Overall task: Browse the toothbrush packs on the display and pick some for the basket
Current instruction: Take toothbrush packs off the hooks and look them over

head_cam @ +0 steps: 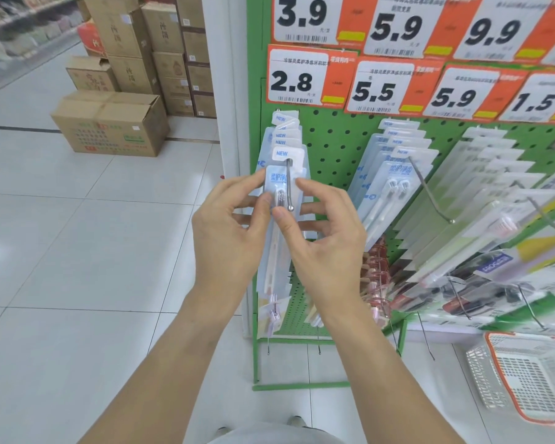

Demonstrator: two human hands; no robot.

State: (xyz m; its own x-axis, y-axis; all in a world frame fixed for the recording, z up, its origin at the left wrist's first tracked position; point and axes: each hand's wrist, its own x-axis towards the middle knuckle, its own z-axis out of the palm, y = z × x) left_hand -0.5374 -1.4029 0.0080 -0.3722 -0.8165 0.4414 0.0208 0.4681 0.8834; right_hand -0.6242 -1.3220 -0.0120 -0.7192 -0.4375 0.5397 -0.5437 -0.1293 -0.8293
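Note:
A pale blue toothbrush pack (277, 182) hangs at the front of a metal hook (289, 184) on the green pegboard display (337, 145). My left hand (228, 225) pinches the pack's left edge between thumb and fingers. My right hand (324, 232) pinches its right edge, thumb in front by the hook's tip. Several identical packs marked NEW (282, 136) hang behind it on the same hook. The white and orange basket (526, 376) sits on the floor at the lower right.
More toothbrush packs (394, 174) fill hooks to the right, and others (500, 274) hang lower down. Price cards (298, 78) line the top of the display. Cardboard boxes (109, 123) are stacked on the tiled floor at the left.

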